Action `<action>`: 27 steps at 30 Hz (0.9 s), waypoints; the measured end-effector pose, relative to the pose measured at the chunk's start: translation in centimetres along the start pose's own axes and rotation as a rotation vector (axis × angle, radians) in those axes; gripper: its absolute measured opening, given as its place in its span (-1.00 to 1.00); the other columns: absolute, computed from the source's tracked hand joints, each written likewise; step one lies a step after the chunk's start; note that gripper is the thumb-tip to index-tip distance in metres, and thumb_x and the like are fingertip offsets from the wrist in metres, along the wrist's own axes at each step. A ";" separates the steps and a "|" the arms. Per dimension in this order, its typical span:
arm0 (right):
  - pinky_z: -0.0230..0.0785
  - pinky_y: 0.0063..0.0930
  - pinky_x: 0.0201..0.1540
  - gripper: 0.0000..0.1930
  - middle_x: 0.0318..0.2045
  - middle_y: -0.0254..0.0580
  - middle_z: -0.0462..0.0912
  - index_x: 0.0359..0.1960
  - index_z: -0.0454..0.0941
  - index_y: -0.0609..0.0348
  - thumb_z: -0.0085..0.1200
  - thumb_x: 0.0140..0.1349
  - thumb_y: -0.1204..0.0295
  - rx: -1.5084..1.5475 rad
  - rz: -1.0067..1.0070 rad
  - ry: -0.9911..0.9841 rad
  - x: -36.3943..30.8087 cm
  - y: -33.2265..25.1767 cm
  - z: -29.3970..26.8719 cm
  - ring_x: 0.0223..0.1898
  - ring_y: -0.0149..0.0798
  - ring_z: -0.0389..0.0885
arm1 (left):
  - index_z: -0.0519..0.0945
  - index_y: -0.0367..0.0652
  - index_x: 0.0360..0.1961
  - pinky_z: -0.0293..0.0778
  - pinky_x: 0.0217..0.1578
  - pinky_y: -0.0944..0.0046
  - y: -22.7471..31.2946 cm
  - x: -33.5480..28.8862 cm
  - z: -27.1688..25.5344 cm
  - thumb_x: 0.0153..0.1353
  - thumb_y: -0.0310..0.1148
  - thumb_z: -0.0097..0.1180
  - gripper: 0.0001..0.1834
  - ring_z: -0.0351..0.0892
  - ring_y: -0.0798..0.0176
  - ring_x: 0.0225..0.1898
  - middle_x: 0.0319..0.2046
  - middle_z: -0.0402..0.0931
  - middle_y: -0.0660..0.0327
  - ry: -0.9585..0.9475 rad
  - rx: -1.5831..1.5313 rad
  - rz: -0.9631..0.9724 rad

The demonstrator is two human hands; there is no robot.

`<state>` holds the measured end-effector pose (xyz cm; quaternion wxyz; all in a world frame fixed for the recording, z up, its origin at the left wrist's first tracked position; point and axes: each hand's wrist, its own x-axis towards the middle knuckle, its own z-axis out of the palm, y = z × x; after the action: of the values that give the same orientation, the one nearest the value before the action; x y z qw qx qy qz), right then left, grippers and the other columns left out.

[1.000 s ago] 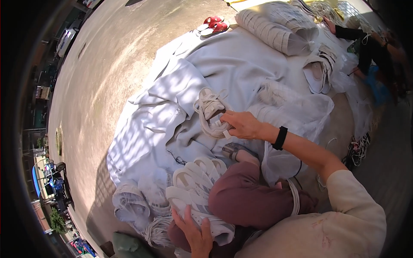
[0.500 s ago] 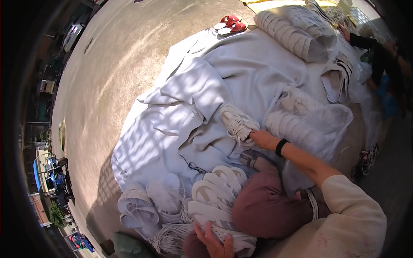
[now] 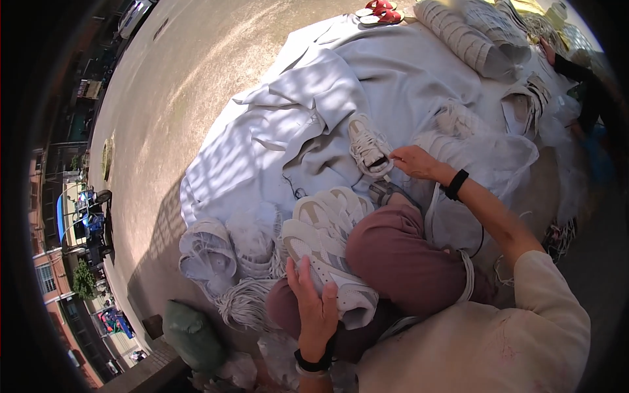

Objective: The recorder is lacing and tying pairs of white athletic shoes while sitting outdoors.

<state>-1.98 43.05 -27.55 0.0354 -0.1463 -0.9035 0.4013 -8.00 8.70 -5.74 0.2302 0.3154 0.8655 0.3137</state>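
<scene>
A cream lace-up shoe (image 3: 368, 145) with a dark opening lies on the pale cloth ahead of me. Close beside its opening is my right hand (image 3: 414, 162), fingers bent and tips together; whether anything thin is pinched there is too small to see. My left hand (image 3: 316, 308) has its fingers and thumb apart against the side of a nested stack of white and grey shoe uppers (image 3: 314, 236), which leans on my leg. A bundle of whitish laces (image 3: 244, 304) lies to the left of that stack.
Plastic-wrapped shoe uppers (image 3: 206, 252) sit at the left, and a clear bag of uppers (image 3: 481, 157) at the right. Wrapped rolls of uppers (image 3: 458, 39) and red slippers (image 3: 380, 13) lie far off. A green sack (image 3: 191, 334) is lower left. Another person's hand (image 3: 548, 51) shows far right.
My right hand has drawn back from the shoe's opening to its right side. The shoe has turned slightly. My left hand stays at the stack; the whole view has shifted.
</scene>
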 end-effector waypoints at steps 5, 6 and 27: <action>0.39 -0.58 -0.31 -0.62 -0.47 -0.25 0.59 -0.05 0.49 0.36 0.08 0.17 0.34 0.659 0.157 -0.091 -2.3 -14.6 -9.3 -0.41 -0.48 0.54 | 0.11 -0.36 0.28 -0.08 0.29 0.00 0.7 -3.5 -0.4 0.29 -0.25 -0.07 -0.38 -0.09 -0.23 0.33 0.30 -0.13 -0.28 0.088 0.059 0.042; 0.39 -0.62 -0.33 -0.63 -0.41 -0.27 0.59 -0.04 0.50 0.34 0.11 0.16 0.36 0.707 0.096 -0.162 -3.5 -17.4 -10.6 -0.38 -0.53 0.54 | 0.12 -0.35 0.27 -0.07 0.29 -0.01 0.8 -4.1 -0.3 0.26 -0.27 -0.02 -0.37 -0.08 -0.24 0.33 0.31 -0.13 -0.27 0.085 0.104 0.088; 0.49 -0.38 -0.38 -0.82 -0.36 0.08 0.43 -0.59 0.57 0.37 0.04 -0.05 0.45 -0.598 -0.573 -0.239 -10.5 -26.4 0.3 -0.36 -0.10 0.55 | 0.07 -0.34 0.27 0.32 0.09 0.02 -2.0 -6.2 1.2 0.21 -0.50 -0.05 -0.39 0.28 -0.29 0.14 0.21 0.12 -0.25 0.211 0.177 0.161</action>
<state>1.80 23.01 -7.78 -0.0037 0.1541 -0.9819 0.1099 -3.75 3.67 -6.68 0.0837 0.3681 0.8810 0.2852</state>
